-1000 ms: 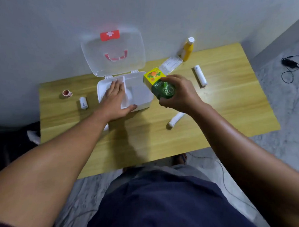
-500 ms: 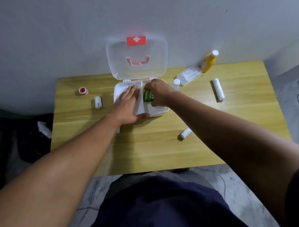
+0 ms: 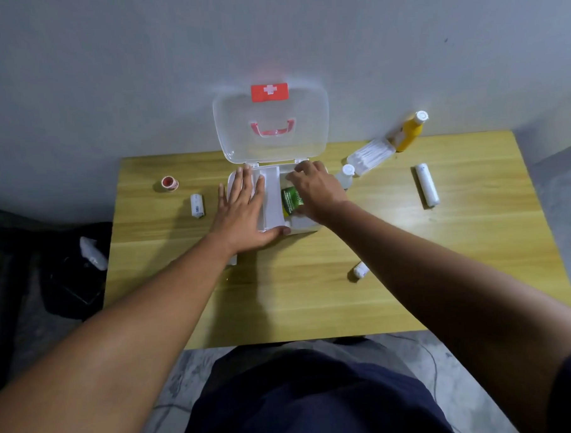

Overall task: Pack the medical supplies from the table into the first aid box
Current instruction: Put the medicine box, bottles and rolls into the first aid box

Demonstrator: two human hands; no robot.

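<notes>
Hands: left hand (image 3: 244, 211) lies flat, fingers straight and spread, pressing on the white inner tray (image 3: 272, 197) of the box. Right hand (image 3: 316, 192) is curled round a green container with white lettering (image 3: 291, 201), held in the right-hand compartment; the hand covers most of that compartment.

White translucent plastic first aid box (image 3: 305, 224): at the back middle of the desk, clear lid (image 3: 271, 145) upright against the wall, with a red cross label and a red handle.

Yellow wooden desk (image 3: 314, 297), remaining items:
- red-and-white tape roll (image 3: 170, 183), far left, well apart from the box;
- short white bandage roll (image 3: 197, 205), between the tape and the box;
- small white capped bottle (image 3: 347, 174), just beside the box's right wall, partly behind the right hand;
- clear packet of cotton swabs (image 3: 370, 155), near the back edge;
- yellow bottle with white cap (image 3: 410, 133), touching the packet's far end;
- long white roll (image 3: 426, 184), right side;
- small white roll (image 3: 360, 270), partly hidden by the right forearm.

Floor, left: black bag (image 3: 74, 278).
</notes>
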